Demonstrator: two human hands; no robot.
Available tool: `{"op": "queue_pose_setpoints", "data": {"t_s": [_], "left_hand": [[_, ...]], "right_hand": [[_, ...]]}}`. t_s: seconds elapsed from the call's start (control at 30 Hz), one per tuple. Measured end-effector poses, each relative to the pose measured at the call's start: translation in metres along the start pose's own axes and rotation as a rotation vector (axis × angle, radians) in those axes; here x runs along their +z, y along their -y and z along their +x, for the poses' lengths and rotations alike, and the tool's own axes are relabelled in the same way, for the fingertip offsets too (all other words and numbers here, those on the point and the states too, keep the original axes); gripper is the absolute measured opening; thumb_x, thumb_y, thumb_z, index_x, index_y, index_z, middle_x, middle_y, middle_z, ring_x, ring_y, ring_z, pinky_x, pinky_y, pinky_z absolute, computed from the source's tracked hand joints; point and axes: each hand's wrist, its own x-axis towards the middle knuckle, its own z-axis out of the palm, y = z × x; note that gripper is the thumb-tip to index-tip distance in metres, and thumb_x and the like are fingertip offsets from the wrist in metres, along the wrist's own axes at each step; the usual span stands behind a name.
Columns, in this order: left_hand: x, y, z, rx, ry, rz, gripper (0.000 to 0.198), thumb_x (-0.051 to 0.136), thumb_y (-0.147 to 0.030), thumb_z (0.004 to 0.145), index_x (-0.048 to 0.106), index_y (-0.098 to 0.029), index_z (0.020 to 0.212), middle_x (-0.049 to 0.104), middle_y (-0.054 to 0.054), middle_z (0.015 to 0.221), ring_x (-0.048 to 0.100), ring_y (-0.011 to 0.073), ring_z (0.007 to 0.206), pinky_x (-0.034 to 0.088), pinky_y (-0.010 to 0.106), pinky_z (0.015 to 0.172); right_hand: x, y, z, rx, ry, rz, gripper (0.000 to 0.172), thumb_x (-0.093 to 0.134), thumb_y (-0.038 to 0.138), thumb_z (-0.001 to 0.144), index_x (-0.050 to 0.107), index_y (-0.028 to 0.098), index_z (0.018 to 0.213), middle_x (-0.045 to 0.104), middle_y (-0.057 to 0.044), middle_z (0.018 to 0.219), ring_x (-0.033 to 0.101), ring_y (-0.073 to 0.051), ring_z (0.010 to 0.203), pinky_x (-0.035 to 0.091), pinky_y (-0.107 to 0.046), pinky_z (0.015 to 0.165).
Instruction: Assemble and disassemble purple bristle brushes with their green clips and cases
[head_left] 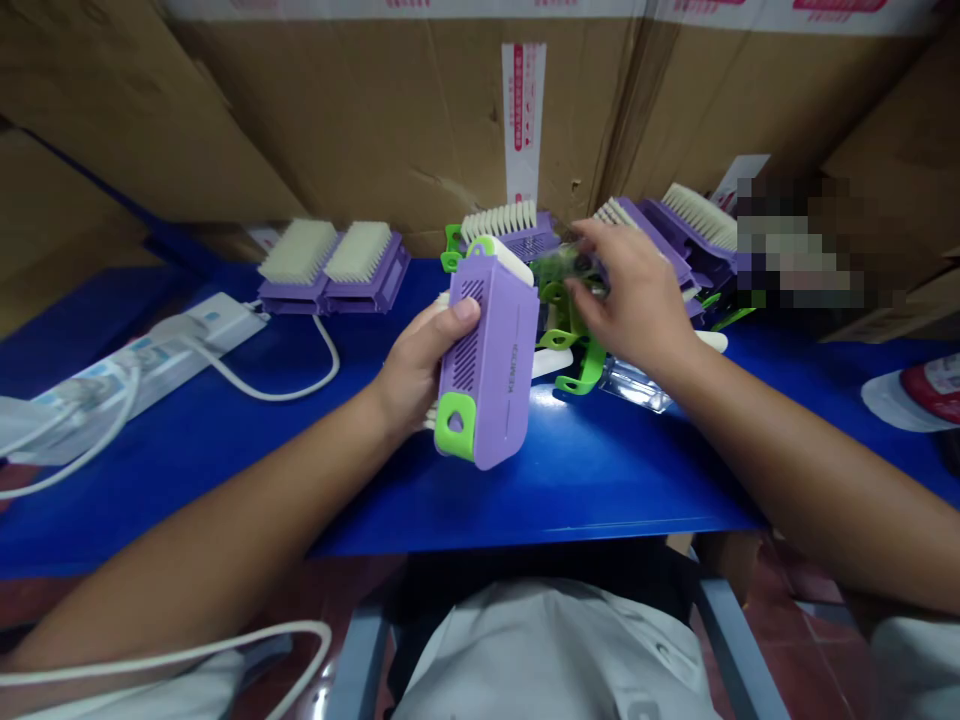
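Note:
My left hand point(420, 365) is wrapped round a purple brush body point(499, 370) with green clips at its top and bottom, held above the blue table. Its bristles point left, mostly behind my fingers. My right hand point(630, 290) reaches over a pile of green clips point(585, 365) and parts right of the purple body. Thumb and fingers of that hand are apart, with a blurred clear-green shape near the fingertips. Just behind the hands lie a bristled purple brush point(517, 235) and further purple brushes point(697, 240).
Two bristled purple pieces point(364, 265) stand at the back left. A white power strip point(135, 370) with cables lies on the blue table point(600, 480) at left. Cardboard boxes point(375, 110) line the back. A red-and-white container point(926, 390) is at far right.

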Motion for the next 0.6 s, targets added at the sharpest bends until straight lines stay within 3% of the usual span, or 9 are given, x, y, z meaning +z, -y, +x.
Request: {"op": "queue_pose_setpoints", "data": {"t_s": [0.07,0.17,0.37,0.47,0.6], "left_hand": [[0.002,0.0,0.001,0.029,-0.012,-0.016,0.045,0.081,-0.053,0.074,0.065,-0.02,0.099,0.069,-0.003,0.074,0.063,0.0124,0.061,0.051,0.024,0.057],[0.002,0.001,0.001,0.028,-0.032,0.007,0.055,0.082,-0.045,0.072,0.061,-0.02,0.116,0.073,-0.002,0.083,0.067,0.0146,0.064,0.053,0.026,0.061],[-0.004,0.004,0.003,0.031,-0.068,0.009,0.068,0.084,-0.039,0.068,0.055,-0.02,0.127,0.075,0.0,0.097,0.072,0.0175,0.079,0.054,0.027,0.067],[-0.003,0.003,0.003,0.06,-0.102,0.015,0.066,0.086,-0.039,0.067,0.058,-0.019,0.124,0.076,0.002,0.102,0.073,0.0211,0.087,0.056,0.028,0.069],[-0.001,0.004,0.004,0.083,-0.075,0.045,0.062,0.09,-0.043,0.065,0.064,-0.016,0.115,0.076,0.005,0.099,0.072,0.0206,0.078,0.056,0.028,0.063]], "right_hand": [[-0.007,0.004,-0.001,-0.068,0.072,-0.034,0.053,0.057,0.03,0.096,0.049,0.023,0.147,0.068,-0.014,0.135,0.054,-0.037,0.138,0.034,-0.069,0.121],[-0.016,0.011,-0.007,-0.104,0.072,-0.079,0.049,0.055,0.034,0.097,0.051,0.026,0.145,0.071,-0.011,0.133,0.05,-0.038,0.144,0.023,-0.07,0.125],[-0.022,0.014,-0.019,-0.156,0.005,-0.058,0.021,0.06,0.036,0.095,0.069,0.027,0.111,0.075,-0.006,0.11,0.064,-0.032,0.108,0.038,-0.061,0.114],[-0.027,0.016,-0.024,-0.185,-0.038,-0.027,0.019,0.061,0.036,0.095,0.07,0.025,0.107,0.074,-0.006,0.097,0.065,-0.029,0.093,0.047,-0.052,0.096],[-0.037,0.023,-0.028,-0.226,-0.143,-0.005,0.02,0.061,0.033,0.096,0.068,0.022,0.11,0.074,-0.006,0.089,0.066,-0.026,0.084,0.048,-0.045,0.082]]}}
